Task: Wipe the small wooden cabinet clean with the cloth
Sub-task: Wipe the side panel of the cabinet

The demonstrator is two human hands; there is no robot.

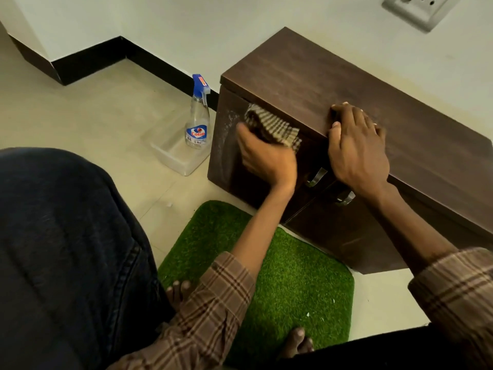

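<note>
From the head view, a small dark wooden cabinet (pixel 306 84) stands on the pale tiled floor (pixel 93 108) against a light wall, its top running away to the right. The left hand (pixel 264 156) is curled around a bunched checked cloth (pixel 272 126) and presses it against the upper part of the cabinet's front, close to the left corner just under the top's edge; pale smears show on the cabinet's left side panel beside it. The right hand (pixel 357 145) lies flat on the top's front edge, fingers loosely together on the top surface and thumb hooked over the rim, holding nothing. Below the hands, two curved metal handles (pixel 316 177) sit on the cabinet's doors, one partly hidden by the right wrist. A clear spray bottle (pixel 198 116) with a blue trigger head stands upright on the floor just left of the cabinet, beside a clear plastic tray (pixel 176 153). A green grass-like mat (pixel 293 276) lies on the floor in front of the cabinet, with bare toes at its near edge. Both forearms come out of rolled checked sleeves (pixel 213 297), and a knee in dark denim fills the lower left. A wall socket (pixel 418 8) is at the top right.
</note>
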